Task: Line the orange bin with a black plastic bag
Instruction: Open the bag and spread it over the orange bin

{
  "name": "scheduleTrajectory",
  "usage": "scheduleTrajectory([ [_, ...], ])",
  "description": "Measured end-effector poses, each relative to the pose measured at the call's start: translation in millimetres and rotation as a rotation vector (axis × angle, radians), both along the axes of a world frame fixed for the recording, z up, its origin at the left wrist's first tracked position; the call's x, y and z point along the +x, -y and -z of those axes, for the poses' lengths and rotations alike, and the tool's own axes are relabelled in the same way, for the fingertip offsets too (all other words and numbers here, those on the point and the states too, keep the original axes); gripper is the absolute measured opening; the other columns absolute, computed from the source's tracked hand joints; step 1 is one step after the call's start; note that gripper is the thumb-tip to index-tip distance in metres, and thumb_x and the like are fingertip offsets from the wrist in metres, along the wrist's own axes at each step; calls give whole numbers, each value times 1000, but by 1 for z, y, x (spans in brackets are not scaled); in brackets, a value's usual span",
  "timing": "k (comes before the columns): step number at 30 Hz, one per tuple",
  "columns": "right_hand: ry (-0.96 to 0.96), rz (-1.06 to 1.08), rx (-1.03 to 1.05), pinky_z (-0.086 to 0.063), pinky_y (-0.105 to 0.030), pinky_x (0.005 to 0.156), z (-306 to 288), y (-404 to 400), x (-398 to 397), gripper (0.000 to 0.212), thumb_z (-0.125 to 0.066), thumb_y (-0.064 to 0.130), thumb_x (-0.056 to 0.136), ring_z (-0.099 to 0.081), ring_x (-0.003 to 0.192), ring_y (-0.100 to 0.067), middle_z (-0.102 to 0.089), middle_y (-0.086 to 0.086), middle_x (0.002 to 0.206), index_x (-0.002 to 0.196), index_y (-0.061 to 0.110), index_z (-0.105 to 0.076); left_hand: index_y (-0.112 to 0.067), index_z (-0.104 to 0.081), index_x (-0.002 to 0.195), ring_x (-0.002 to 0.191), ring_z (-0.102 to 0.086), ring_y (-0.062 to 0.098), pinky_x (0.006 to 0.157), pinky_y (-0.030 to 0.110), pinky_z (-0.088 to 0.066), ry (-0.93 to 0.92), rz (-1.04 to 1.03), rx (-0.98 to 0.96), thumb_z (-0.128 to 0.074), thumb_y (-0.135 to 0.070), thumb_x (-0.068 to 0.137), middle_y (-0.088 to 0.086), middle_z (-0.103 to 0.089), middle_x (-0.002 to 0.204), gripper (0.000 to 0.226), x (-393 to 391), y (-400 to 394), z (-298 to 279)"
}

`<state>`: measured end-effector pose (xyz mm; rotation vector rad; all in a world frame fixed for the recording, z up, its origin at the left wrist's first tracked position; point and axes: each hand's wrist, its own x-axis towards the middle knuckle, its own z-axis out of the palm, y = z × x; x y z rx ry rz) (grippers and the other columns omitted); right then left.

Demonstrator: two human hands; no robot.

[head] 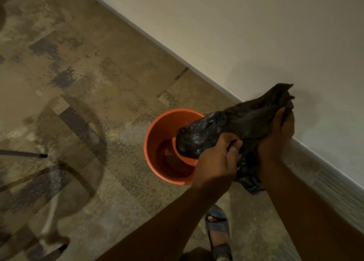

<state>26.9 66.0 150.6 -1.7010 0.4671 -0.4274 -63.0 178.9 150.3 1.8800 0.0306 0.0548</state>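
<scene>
Head view, looking down. Both bare hands grasp a crumpled black plastic bag (236, 130) held in the air above an orange bin (157, 142). The left hand (214, 160) is closed in a fist on the lower folds of the bag, its knuckles directly over the near rim of the bin. The right hand (279, 134) is cupped and closed on the bag just beside the left, on the wall side, with loose plastic rising beyond its fingers and a further bunch hanging below both wrists. A rounded end of the bag projects from the left hand's grip over the bin's mouth; whether it touches the rim cannot be told. The bin stands upright on the mottled floor (98, 83), near the pale wall (256, 34). A sandalled foot (217, 227) stands below the forearms.
</scene>
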Motion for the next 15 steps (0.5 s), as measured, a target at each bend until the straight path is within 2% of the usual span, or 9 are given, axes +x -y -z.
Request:
scheduleTrajectory([
  [1, 2, -29, -17, -47, -5, 71, 0, -4, 3, 25, -35, 24, 105, -58, 87, 16, -61, 8, 105, 116, 13, -55, -26, -53, 106, 63, -62, 11, 57, 40, -50, -18, -16, -2, -43, -37, 101, -2, -62, 69, 16, -2, -2, 2],
  [2, -23, -73, -36, -51, -8, 71, 2, -9, 5, 21, -35, 27, 105, -59, 82, 18, -60, 13, 99, 109, 22, -55, -27, -52, 105, 66, -63, 9, 59, 40, -51, -38, -46, 1, -42, -37, 101, -3, -63, 72, 15, -3, -6, 6],
  [3, -76, -135, -22, -55, -14, 74, 5, -12, 6, 21, -35, 32, 104, -61, 84, 15, -61, 14, 97, 105, 27, -56, -27, -52, 104, 69, -64, 7, 60, 39, -53, -63, -95, 1, -41, -37, 102, -3, -64, 76, 15, -4, -9, 10],
  [5, -214, -271, 18, -58, -27, 78, 17, -14, 2, 30, -35, 44, 102, -67, 92, -3, -67, 8, 98, 107, 27, -59, -28, -51, 100, 72, -64, 2, 57, 24, -52, -113, -263, 9, -40, -35, 103, -7, -64, 80, 13, -5, -19, 20],
  [6, -265, -321, -39, -58, -31, 76, 25, -14, -1, 35, -35, 48, 100, -68, 90, -11, -68, 4, 95, 107, 24, -61, -27, -50, 99, 72, -63, 1, 55, 18, -48, -134, -376, 33, -40, -33, 103, -9, -63, 81, 13, -6, -26, 25],
  [8, -305, -404, -229, -56, -34, 72, 43, -7, -8, 42, -36, 51, 99, -67, 83, -17, -68, 0, 89, 103, 19, -63, -21, -50, 100, 77, -62, 10, 58, 19, -45, -190, -612, 87, -39, -29, 104, -10, -60, 85, 14, -7, -44, 39],
  [12, -380, -376, -424, -40, -26, 59, 70, 6, -21, 37, -39, 47, 100, -55, 72, -16, -54, 11, 73, 93, 18, -61, -7, -51, 107, 83, -57, 25, 68, 31, -41, -380, -1032, 101, -36, -28, 104, 8, -60, 96, 26, -22, -83, 65],
  [13, -386, -360, -440, -38, -24, 57, 75, 8, -25, 35, -40, 45, 100, -51, 70, -14, -51, 14, 71, 92, 18, -60, -5, -51, 107, 82, -55, 25, 68, 33, -38, -433, -1103, 121, -37, -27, 104, 8, -58, 95, 26, -29, -91, 70],
  [15, -316, -374, -418, -36, -10, 55, 83, 11, -34, 32, -42, 38, 101, -51, 70, -11, -52, 14, 74, 95, 14, -63, -6, -48, 112, 84, -56, 27, 69, 37, -44, -555, -1155, 140, -42, -24, 101, 8, -56, 95, 22, -41, -101, 77],
])
